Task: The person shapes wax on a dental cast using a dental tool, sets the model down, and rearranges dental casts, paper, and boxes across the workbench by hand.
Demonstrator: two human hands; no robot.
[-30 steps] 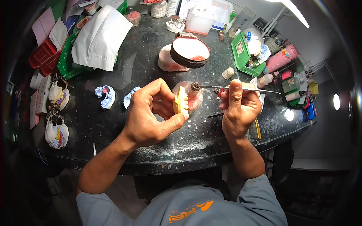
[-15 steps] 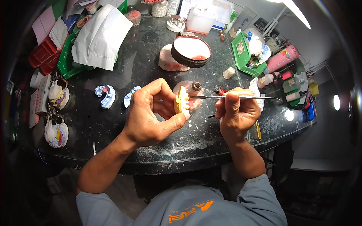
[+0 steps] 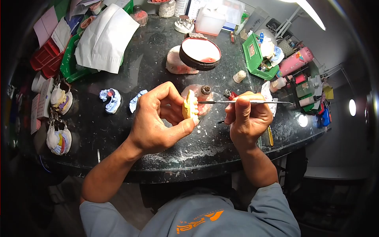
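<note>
Between the thumb and fingers of my left hand (image 3: 160,122) is a yellowish dental model (image 3: 188,106) with a row of teeth facing right. My right hand (image 3: 249,118) grips a thin metal dental carver (image 3: 221,102) like a pen, holding it level. The carver's left tip is at the teeth; whether it touches them I cannot tell. Behind the model, partly covered, stands a pinkish glass spirit burner (image 3: 205,104) with a dark metal neck. A blue-white piece of a dental cast (image 3: 136,101) lies just left of my left hand, partly hidden by it.
A blue dental cast (image 3: 110,101) and two mounted casts, one an articulated model (image 3: 59,140), sit to the left. A round tin of white-pink material (image 3: 200,51) is beyond my hands. Green trays (image 3: 252,53) stand right and left. A yellow-handled tool (image 3: 270,136) lies by my right wrist.
</note>
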